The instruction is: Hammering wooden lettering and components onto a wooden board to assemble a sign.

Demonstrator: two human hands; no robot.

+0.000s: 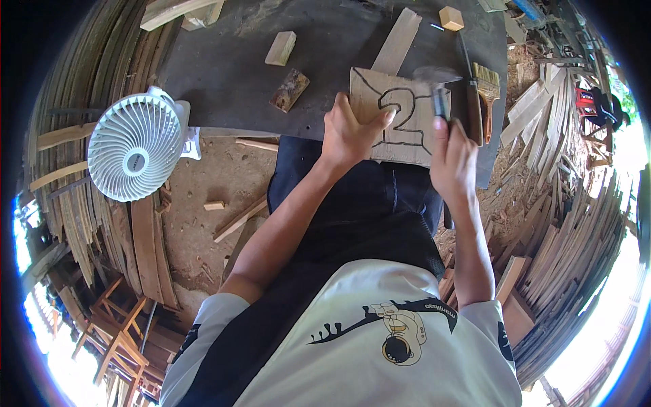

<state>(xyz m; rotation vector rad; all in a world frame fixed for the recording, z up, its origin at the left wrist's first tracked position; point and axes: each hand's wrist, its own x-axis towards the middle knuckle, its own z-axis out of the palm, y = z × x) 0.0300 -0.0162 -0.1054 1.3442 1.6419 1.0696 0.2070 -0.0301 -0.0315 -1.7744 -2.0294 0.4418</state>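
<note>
A light wooden board (pixel 400 119) with a dark outlined figure drawn on it lies at the near edge of a dark worktable (pixel 230 68). My left hand (pixel 349 132) presses down on the board's left side, thumb stretched over the drawing. My right hand (pixel 451 156) grips a hammer (pixel 439 85) by its dark handle. The hammer's head is blurred above the board's upper right corner. A chisel-like tool (pixel 471 102) and a paintbrush (pixel 488 85) lie just right of the board.
A white fan (pixel 135 146) stands at the table's left. Small wood blocks (pixel 281 48) (pixel 290 89) (pixel 451 18) and a plank (pixel 397 41) lie on the table. Stacks of wooden slats (pixel 563 224) surround me; offcuts litter the dirt floor (pixel 203 176).
</note>
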